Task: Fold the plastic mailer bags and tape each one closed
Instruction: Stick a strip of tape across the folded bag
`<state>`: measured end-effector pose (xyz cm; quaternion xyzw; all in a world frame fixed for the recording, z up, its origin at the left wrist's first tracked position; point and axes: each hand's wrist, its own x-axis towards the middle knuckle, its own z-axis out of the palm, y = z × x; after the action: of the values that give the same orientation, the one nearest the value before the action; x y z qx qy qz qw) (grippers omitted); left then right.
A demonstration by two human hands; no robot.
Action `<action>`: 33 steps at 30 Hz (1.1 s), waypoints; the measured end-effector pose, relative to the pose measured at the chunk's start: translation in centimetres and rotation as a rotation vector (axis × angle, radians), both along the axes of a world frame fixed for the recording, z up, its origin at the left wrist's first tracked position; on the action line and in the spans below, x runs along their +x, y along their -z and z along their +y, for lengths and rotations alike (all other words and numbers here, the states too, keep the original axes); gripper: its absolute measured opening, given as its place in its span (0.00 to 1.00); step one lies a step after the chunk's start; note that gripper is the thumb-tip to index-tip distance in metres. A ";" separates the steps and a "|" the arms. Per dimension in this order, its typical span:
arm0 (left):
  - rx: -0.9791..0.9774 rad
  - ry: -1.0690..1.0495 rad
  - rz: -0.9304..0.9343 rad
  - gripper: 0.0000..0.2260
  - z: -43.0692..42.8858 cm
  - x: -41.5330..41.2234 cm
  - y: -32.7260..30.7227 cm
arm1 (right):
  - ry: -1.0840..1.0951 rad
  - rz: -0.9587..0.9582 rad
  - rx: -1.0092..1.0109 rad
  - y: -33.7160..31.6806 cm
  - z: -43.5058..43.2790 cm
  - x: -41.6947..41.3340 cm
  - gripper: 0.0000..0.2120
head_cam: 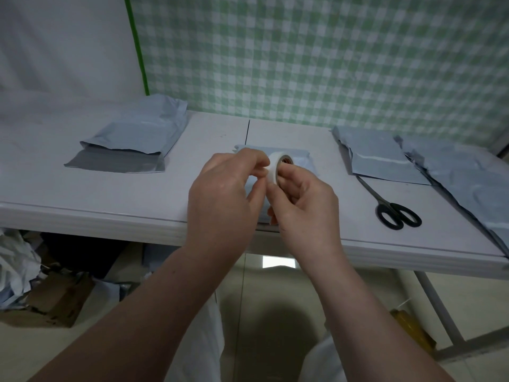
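A white roll of tape [276, 164] is held up above the table's front edge. My right hand [303, 199] grips the roll with a finger through its core. My left hand [225, 188] pinches at the roll's outer face with thumb and fingertips. Behind the hands lies a folded pale blue mailer bag [303, 157], mostly hidden by them. A stack of filled mailer bags [137, 133] with a grey flap open lies at the left. More flat mailer bags [382, 155] lie at the right.
Black scissors [391, 208] lie on the white table [110, 188] to the right of my hands. A further pile of blue bags [468, 177] reaches the table's right edge. Under the table at the left sit a cardboard box [55, 299] and crumpled bags.
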<state>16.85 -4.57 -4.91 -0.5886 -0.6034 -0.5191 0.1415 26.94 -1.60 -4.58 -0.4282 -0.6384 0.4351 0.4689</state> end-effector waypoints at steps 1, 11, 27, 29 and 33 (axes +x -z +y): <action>-0.010 0.015 -0.011 0.08 0.0 -0.1 -0.1 | -0.004 -0.001 0.004 0.0 0.0 0.1 0.17; -0.128 0.056 0.014 0.13 0.1 -1.3 -0.9 | -0.079 -0.022 0.022 0.0 0.0 0.6 0.14; -0.153 0.212 -0.022 0.19 0.5 -2.2 -1.0 | -0.203 -0.031 0.034 -0.9 -0.1 0.8 0.16; -0.163 0.212 -0.031 0.19 0.5 -2.1 -0.9 | -0.191 -0.038 0.044 -0.8 0.0 0.7 0.13; -0.182 0.213 -0.055 0.19 0.5 -2.0 -0.8 | -0.165 -0.063 0.077 -0.5 0.0 0.6 0.11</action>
<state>14.86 -4.08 -4.13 -0.6454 -0.5856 -0.4903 0.0149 27.54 -1.63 -4.11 -0.3693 -0.7019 0.4339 0.4274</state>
